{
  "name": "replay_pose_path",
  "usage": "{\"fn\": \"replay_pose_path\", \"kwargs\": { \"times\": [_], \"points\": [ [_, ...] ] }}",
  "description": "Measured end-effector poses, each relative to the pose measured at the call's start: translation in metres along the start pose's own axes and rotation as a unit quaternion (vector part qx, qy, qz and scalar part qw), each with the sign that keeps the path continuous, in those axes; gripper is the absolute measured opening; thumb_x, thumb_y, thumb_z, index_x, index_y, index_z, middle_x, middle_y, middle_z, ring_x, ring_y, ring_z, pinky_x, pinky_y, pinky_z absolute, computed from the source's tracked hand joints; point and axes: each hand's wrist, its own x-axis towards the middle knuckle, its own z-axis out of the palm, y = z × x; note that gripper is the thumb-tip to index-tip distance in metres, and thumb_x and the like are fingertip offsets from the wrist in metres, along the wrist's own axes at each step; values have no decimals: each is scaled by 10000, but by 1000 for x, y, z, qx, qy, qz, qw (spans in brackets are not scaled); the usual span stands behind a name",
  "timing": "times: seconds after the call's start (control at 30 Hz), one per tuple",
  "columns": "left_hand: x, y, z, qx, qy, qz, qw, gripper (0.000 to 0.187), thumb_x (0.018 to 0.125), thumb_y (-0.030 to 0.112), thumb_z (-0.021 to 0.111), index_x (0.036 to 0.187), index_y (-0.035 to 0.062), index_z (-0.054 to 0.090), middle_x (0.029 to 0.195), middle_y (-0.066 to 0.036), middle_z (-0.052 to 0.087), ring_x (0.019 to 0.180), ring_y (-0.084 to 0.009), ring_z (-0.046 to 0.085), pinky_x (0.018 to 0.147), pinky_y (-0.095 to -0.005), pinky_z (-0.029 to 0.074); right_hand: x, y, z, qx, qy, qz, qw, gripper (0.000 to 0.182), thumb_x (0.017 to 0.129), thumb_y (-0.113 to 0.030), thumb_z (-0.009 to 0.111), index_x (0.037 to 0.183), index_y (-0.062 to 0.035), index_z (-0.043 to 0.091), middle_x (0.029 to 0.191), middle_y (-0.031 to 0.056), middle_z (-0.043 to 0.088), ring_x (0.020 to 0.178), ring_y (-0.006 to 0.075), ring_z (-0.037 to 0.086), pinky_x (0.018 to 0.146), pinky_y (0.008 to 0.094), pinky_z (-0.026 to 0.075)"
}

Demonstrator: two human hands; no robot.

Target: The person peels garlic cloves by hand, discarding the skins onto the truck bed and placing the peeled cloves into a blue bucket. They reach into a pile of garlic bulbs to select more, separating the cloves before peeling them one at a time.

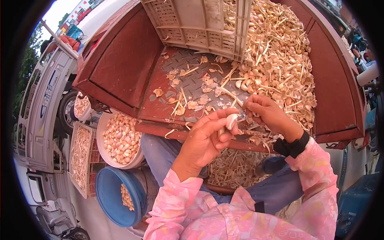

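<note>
Here we are at one big red metal bed (132, 68), spread wide across the scene, with one grey vehicle (42, 108) off to the left. One great heap of garlic (280, 60) fills the bed's far right, and right up beside it, at the far middle, is one pale slatted crate (196, 24). Down on the left, a second crate (81, 154) is full of pale pieces; next to it, one blue tub (116, 196) with a small batch of cloves (127, 198) inside, and two white tubs loaded with cloves, the larger (121, 138) nearer, the smaller (82, 106) farther off. Now the two hands, meeting over the bed's near edge! The left hand (206, 138) is clamped on one white garlic clove (231, 121), thumb and fingers gripping it at centre stage. Just right of it, the right hand (266, 114), one black band (294, 146) at its wrist, has thumb and fingertips together; whether they pinch a scrap, I cannot tell. Thin stems and papery skins, too many to count, litter the metal beyond.
</note>
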Motion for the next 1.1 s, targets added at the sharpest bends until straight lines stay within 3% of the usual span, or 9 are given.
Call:
{"fn": "replay_pose_path", "kwargs": {
  "times": [0.13, 0.27, 0.33, 0.43, 0.5, 0.6, 0.8, 0.9, 1.1],
  "points": [
    [-81, 7, 62, 4, -160, -137, 977, 326, 921, 187, 476, 1182, -9, 475, 855, -59, 584, 570, -43, 423, 516, -158, 328, 27, -2, 69, -103, -192, -63, 974, 156, 915, -198, 498, 901, -55, 559, 729, -36, 506, 615, 46, 440, 529, 193, 358],
    [-108, -17, 75, 19, -360, 144, 921, 260, 830, 15, 608, 1059, -104, 571, 972, -177, 598, 793, -212, 576, 667, -276, 446, 72, -45, 171, -95, -246, -27, 964, 286, 897, -282, 535, 996, -14, 548, 869, 33, 568, 774, 93, 543, 671, 229, 449],
    [-114, -14, 67, 67, -348, 243, 903, 273, 840, 22, 590, 1079, -107, 553, 978, -158, 590, 730, -172, 543, 622, -260, 420, 100, -43, 218, -6, -222, -123, 967, 532, 826, -393, 579, 1103, 59, 526, 1044, 215, 583, 984, 246, 571, 815, 346, 448],
    [-121, 4, 62, 6, -330, 210, 920, 280, 830, -2, 593, 1085, -107, 546, 964, -134, 586, 692, -126, 508, 594, -234, 393, 115, -58, 230, -137, -207, -201, 948, 647, 825, -448, 568, 1202, 68, 465, 1188, 262, 505, 1127, 285, 499, 915, 362, 396],
    [-125, 8, 60, -76, -320, 157, 931, 284, 819, -12, 607, 1082, -102, 546, 951, -120, 585, 696, -106, 504, 593, -214, 383, 122, -45, 212, -153, -202, -244, 936, 564, 855, -419, 540, 1154, 58, 506, 1103, 224, 565, 1044, 275, 551, 872, 348, 424],
    [-128, 9, 59, -147, -302, 109, 936, 259, 807, -15, 624, 1046, -91, 558, 932, -109, 587, 708, -91, 507, 596, -192, 376, 96, -34, 163, -37, -198, -115, 973, 265, 939, -272, 490, 1009, -28, 565, 952, 12, 580, 916, 109, 573, 762, 253, 450],
    [-105, -2, 70, -197, -373, -2, 907, 182, 819, 13, 622, 972, -70, 570, 859, -110, 597, 742, -113, 550, 636, -218, 432, 55, -1, 33, -222, 59, -174, 957, 141, 890, -127, 535, 947, 1, 551, 831, 7, 567, 721, 85, 551, 632, 244, 449],
    [-99, -17, 82, -263, -367, -28, 892, 158, 818, 22, 628, 940, -55, 564, 863, -114, 594, 778, -137, 578, 666, -247, 460, 53, -4, -21, -377, 175, -205, 886, 109, 831, -81, 565, 916, -14, 579, 777, 93, 583, 686, 179, 569, 628, 305, 452],
    [-94, -32, 93, -200, -376, 39, 904, 157, 830, 41, 624, 937, -45, 550, 873, -114, 589, 779, -162, 580, 673, -261, 464, 84, -16, -22, -577, 97, -221, 780, 136, 776, -122, 594, 855, -12, 585, 822, 194, 585, 809, 351, 571, 706, 426, 448]
  ]
}}
